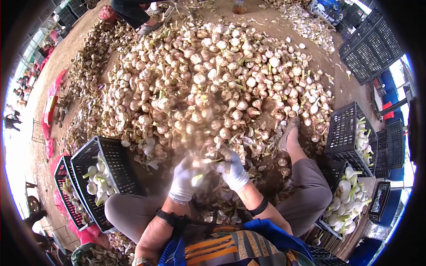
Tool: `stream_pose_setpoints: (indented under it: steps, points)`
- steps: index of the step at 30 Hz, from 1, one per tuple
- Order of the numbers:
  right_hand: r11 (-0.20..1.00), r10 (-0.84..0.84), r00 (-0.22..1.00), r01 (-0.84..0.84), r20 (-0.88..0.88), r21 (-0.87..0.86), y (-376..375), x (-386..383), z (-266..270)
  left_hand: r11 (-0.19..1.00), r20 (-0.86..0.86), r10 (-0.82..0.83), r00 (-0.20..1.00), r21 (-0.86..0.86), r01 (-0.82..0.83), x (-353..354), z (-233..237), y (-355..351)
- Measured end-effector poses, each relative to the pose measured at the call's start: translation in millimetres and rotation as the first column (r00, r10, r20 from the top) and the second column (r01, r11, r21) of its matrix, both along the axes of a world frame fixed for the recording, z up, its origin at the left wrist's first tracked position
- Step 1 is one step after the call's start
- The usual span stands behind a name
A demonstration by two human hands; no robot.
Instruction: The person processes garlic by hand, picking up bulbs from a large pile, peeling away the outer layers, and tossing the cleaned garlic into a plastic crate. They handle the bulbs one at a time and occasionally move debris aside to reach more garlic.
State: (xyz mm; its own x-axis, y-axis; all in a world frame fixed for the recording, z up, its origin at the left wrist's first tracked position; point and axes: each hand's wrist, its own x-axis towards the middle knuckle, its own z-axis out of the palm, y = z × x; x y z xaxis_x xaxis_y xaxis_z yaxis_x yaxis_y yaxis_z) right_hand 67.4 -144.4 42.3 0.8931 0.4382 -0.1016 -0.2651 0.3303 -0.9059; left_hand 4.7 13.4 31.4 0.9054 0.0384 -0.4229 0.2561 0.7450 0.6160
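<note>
The left hand point(231, 170) is clasping a garlic bulb point(214, 155); I cannot tell the blurred right hand's point(182, 181) grip. A garlic heap point(199, 75) is lying toward twelve o'clock.

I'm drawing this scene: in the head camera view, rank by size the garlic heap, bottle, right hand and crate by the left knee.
1. Garlic heap
2. Crate
3. Right hand
4. Bottle

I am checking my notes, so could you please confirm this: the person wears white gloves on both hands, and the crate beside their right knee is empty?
Not quite: the crate beside the right knee is not empty. The head view shows it heaped with pale garlic bulbs. The left hand and right hand do wear white gloves.
</note>
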Motion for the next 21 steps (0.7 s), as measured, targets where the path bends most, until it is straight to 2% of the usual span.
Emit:
stream_pose_setpoints:
  steps: [1,4,6,7,8,9,10,11,12,14,15,17,19,21]
  points:
    - [0.999,-0.006,0.992,0.011,-0.127,0.035,0,0,10,1.0,0.002,-0.001,1.0,0.001,0.001,2,3,1]
    - [1.0,0.018,0.982,-0.022,-0.188,-0.021,-6,0,23,0.997,0.008,-0.069,0.998,0.028,0.069,6,23,-1]
    - [0.998,-0.004,0.984,-0.007,-0.181,-0.06,-6,-2,25,0.992,-0.015,0.029,0.999,0.121,-0.027,9,35,-9]
    - [0.995,-0.022,0.984,0.005,-0.175,-0.095,-6,-4,26,0.993,-0.012,0.027,1.0,0.117,-0.025,8,29,-9]
    - [0.979,-0.075,0.992,0.053,-0.106,-0.198,-6,-6,4,0.972,0.039,-0.001,0.999,0.236,-0.009,7,19,-9]
    - [0.978,-0.077,0.992,0.055,-0.104,-0.199,-5,-6,5,0.935,0.085,-0.033,0.996,0.354,0.001,7,20,-10]
    - [0.979,-0.084,0.987,0.057,-0.134,-0.195,-4,-6,8,0.932,0.069,-0.034,0.997,0.362,0.006,6,25,-12]
    - [0.98,-0.089,0.982,0.057,-0.165,-0.189,-3,-6,11,0.932,0.07,-0.033,0.997,0.363,0.005,5,30,-10]
    - [0.98,-0.088,0.982,0.057,-0.165,-0.189,-3,-6,15,0.965,0.032,-0.019,0.999,0.263,0.01,4,33,-9]
    - [0.999,-0.022,0.929,0.031,-0.37,0.018,-6,-7,20,0.995,-0.041,-0.023,0.999,0.1,0.027,5,38,-5]
    - [0.999,-0.02,0.929,0.029,-0.37,0.018,-7,-6,16,0.995,-0.04,-0.02,0.999,0.1,0.024,5,38,0]
    - [0.947,0.175,0.913,-0.055,-0.369,0.315,-10,-7,5,0.99,-0.009,-0.14,0.99,0.009,0.14,3,37,9]
    - [0.949,0.165,0.903,-0.036,-0.396,0.314,-8,-7,8,0.993,-0.002,-0.114,0.993,0.034,0.114,4,38,7]
    - [0.974,0.105,0.896,-0.004,-0.432,0.227,-8,-6,15,0.994,0.015,-0.073,0.997,0.082,0.071,7,39,1]
